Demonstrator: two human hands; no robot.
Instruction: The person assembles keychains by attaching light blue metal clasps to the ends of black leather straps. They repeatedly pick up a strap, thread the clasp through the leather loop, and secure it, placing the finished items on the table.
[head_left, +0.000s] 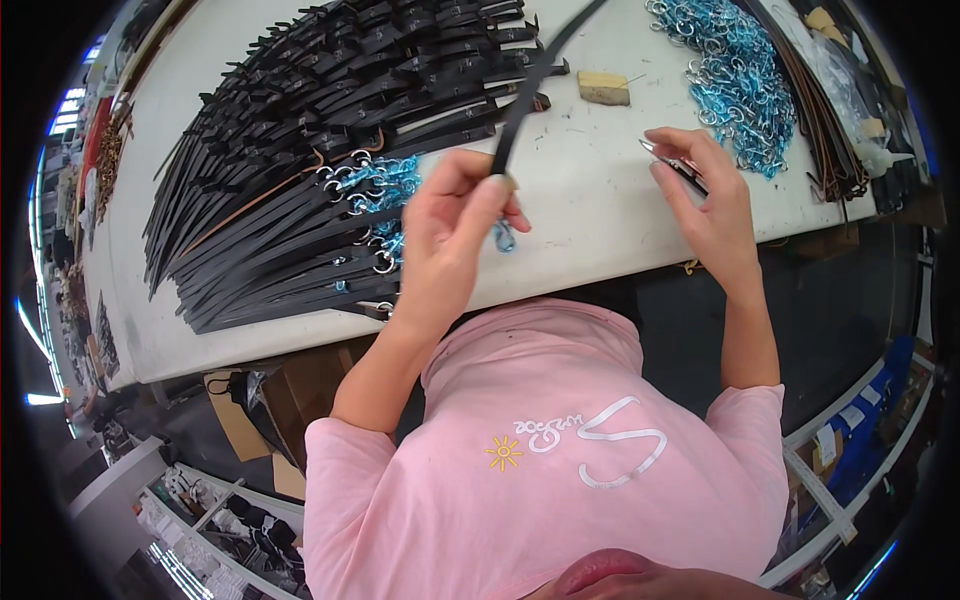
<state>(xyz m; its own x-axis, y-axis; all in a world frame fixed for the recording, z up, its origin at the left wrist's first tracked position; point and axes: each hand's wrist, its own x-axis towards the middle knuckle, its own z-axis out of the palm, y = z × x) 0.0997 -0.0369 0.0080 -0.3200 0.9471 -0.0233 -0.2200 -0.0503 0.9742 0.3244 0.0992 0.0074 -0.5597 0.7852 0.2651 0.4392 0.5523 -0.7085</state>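
My left hand (pixel 443 235) pinches a black strap (pixel 527 95) near its lower end, and the strap's other end runs up past the top edge. A small blue clear piece (pixel 505 238) shows just below those fingers. To the right, my right hand (pixel 718 205) is closed on a slim metal tool (pixel 682 170) with a pointed tip; its exact kind is hard to make out. Beside my left hand lies a bundle of black straps (pixel 265 255) with blue pieces and silver rings (pixel 385 190) at their ends.
Many black straps (pixel 360 85) are piled across the table's far left. A heap of blue pieces with silver rings (pixel 740 90) lies far right, beside brown straps (pixel 820 140). A small yellowish block (pixel 603 88) sits between the piles on the white table (pixel 590 205). Below stands a cardboard box (pixel 300 400).
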